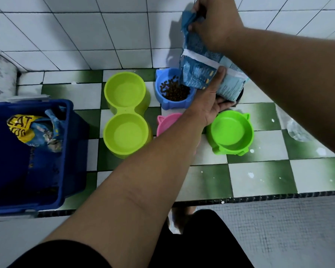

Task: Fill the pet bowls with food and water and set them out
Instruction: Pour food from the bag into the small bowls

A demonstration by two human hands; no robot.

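figure: pouring dry food, head view. your right hand (215,24) grips the raised end of the blue food bag (197,72), fingers curled into the crumpled material. your left hand (209,102) cups the bag's lower part from beneath, thumb pressed on its face. the bag is tilted, its mouth over the blue bowl (172,105), which stands at the far edge of the tiled floor (259,176), just beside the wall (85,35). brown kibble (174,89) covers most of that bowl's bottom.

judged from this, the first serving is nearly complete and little else is. the lime double bowl (124,110), to the left of the blue one, shows both wells bare. the green bowl (231,130), nearer you, is bare too. the pink bowl (165,122) lies mostly under your left forearm, so its contents cannot be told. a dark object behind the bag cannot be identified. no water shows in any bowl.

left to do, by this reading: food for the other bowls, water, and setting them out. a blue crate (70,144) at the floor's left edge holds a second food bag (27,126).
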